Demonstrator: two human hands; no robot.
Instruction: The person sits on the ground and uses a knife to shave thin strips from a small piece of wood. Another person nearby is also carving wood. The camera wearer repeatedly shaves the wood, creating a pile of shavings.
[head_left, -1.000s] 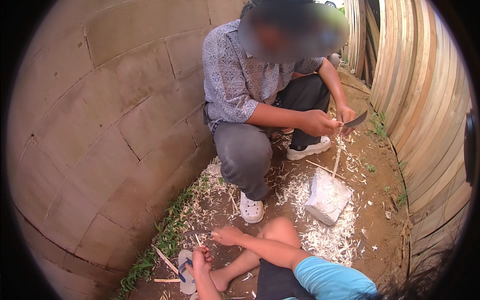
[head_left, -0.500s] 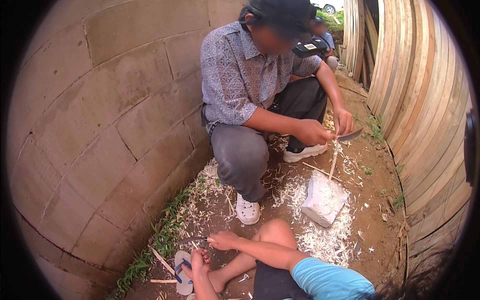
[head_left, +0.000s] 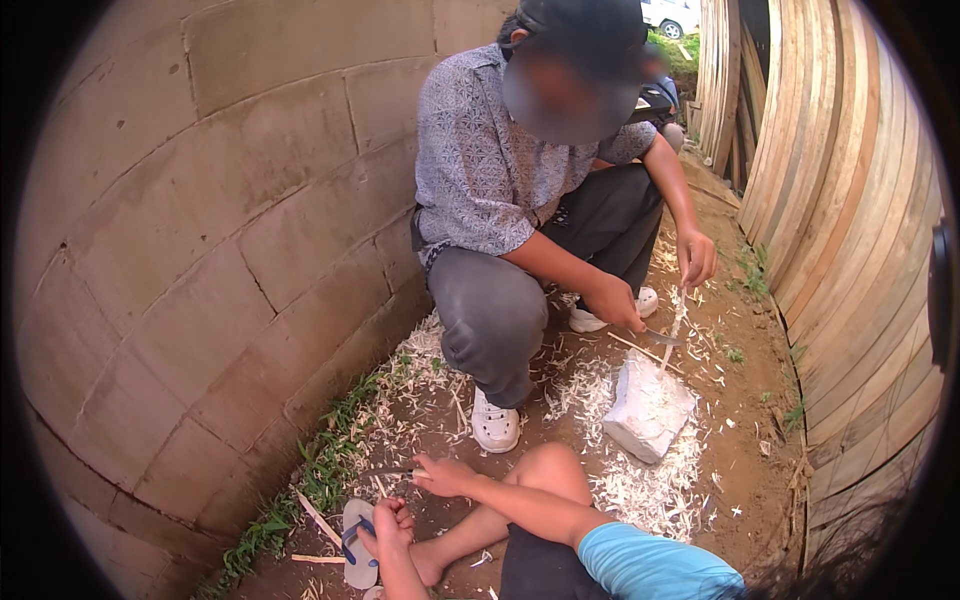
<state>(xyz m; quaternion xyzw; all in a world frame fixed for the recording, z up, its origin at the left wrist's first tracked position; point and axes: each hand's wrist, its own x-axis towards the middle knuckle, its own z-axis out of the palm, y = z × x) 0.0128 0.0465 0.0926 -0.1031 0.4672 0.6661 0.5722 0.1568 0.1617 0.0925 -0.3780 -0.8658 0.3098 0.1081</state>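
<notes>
My right hand (head_left: 444,477) is closed on the handle of a knife (head_left: 386,471), its thin dark blade pointing left. Just below the blade, my left hand (head_left: 390,524) grips a thin pale wooden stick (head_left: 380,487), whose upper end pokes out of the fist. Opposite me a crouching person holds a long shaved stick (head_left: 677,315) upright, its foot on a whitish stone block (head_left: 648,408). In that person's other hand a knife (head_left: 662,338) lies against the stick near its lower end.
Wood shavings (head_left: 650,490) cover the ground around the block and along the grass. A flip-flop (head_left: 360,545) and loose wood strips (head_left: 319,518) lie beside my left hand. A block wall (head_left: 200,270) rises on the left, a plank fence (head_left: 850,250) on the right. Another person sits farther back.
The other person's knife has slid down the stick toward the block, and that person's head has lowered. My right hand and its knife have shifted slightly up, a little away from my left hand.
</notes>
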